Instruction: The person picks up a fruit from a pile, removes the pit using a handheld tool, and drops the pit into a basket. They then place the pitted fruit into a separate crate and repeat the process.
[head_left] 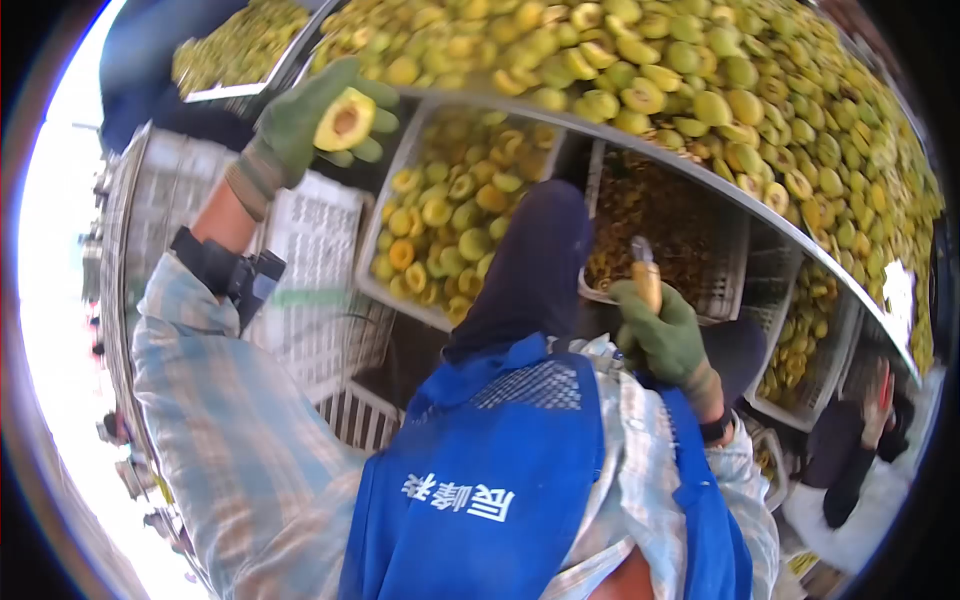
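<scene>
My left hand [305, 125], in a green glove, is raised at the upper left. It holds a halved fruit [345, 120] with its cut face and brown centre showing. In a matching glove, my right hand [662, 335] is closed around the wooden handle of a small tool [646, 278], whose metal tip points up. Beneath the tool is a crate of brown pits or scraps [665, 225]. A crate of halved fruit [455, 205] lies between my two hands, beyond my knee.
A long tray heaped with green-yellow fruit [690, 85] runs across the top. White crates [310, 240] stand at the left. Another fruit crate [800, 340] is at the right, near a co-worker's hand [878, 405]. A person in dark clothing stands at the upper left.
</scene>
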